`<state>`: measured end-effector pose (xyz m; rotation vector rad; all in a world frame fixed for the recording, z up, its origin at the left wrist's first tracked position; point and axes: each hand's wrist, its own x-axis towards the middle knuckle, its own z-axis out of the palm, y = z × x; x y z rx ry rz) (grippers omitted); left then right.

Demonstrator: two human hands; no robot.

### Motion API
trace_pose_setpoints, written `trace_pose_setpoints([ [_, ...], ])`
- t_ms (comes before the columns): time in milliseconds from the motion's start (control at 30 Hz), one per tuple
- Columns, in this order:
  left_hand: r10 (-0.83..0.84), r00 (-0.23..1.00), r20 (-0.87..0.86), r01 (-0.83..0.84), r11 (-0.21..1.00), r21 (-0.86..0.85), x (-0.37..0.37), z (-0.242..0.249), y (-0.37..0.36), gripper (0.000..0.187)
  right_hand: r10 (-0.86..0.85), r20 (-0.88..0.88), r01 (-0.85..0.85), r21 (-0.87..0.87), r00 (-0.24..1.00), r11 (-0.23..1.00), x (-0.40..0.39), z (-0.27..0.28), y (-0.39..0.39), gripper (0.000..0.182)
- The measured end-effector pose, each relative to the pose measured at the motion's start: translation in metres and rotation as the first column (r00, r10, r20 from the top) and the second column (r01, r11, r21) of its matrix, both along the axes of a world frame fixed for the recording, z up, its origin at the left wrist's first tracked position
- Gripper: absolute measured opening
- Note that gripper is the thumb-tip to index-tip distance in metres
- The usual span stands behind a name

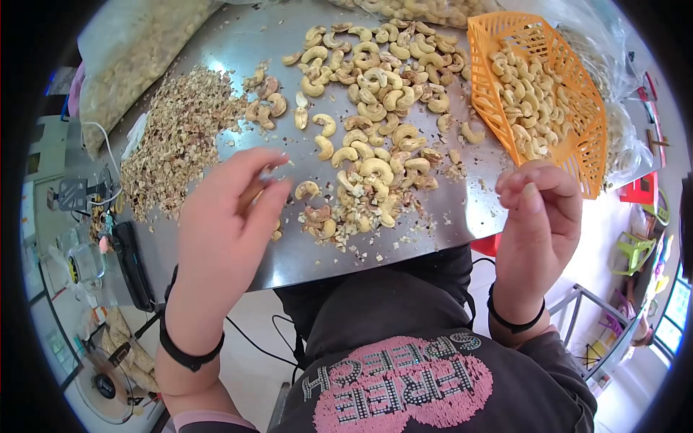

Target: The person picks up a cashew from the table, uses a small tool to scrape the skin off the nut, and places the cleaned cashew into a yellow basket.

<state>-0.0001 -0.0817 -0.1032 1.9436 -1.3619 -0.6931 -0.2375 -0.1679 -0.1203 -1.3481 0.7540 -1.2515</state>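
My left hand (227,224) is curled above the steel table, between a heap of brown skin flakes (184,119) and the cashews. Something small and brownish with a pale tip shows between its thumb and forefinger; I cannot make out what it is. My right hand (541,224) is raised at the table's right edge, below the orange basket (498,119). Its fingers are bent in against the thumb, and whatever they hold, if anything, is hidden. Between the hands lies a pile of cashews (375,169), some with brown skin, with pale crumbs at its near side.
Peeled cashews (530,101) lie in the tilted basket. Large clear bags of nuts (133,65) stand at the far left, the back and behind the basket. A few darker cashews (267,101) sit beside the flakes. A black device (131,263) is at the left edge.
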Motion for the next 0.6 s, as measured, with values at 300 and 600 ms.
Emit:
trace_pose_setpoints([
  [300, -0.169, 0.892, 0.419, 0.196, 0.98, -0.022, -0.011, -0.029, -0.036, 0.023, 0.07, 0.116, -0.091, 0.195, 0.991, 0.977, 0.001, -0.002, 0.004, 0.011],
  [600, -0.148, 0.988, 0.042, 0.142, 0.983, 0.114, -0.013, -0.005, -0.022, 0.02, 0.192, 0.083, -0.207, 0.272, 0.978, 0.94, 0.012, -0.005, 0.013, 0.013],
])
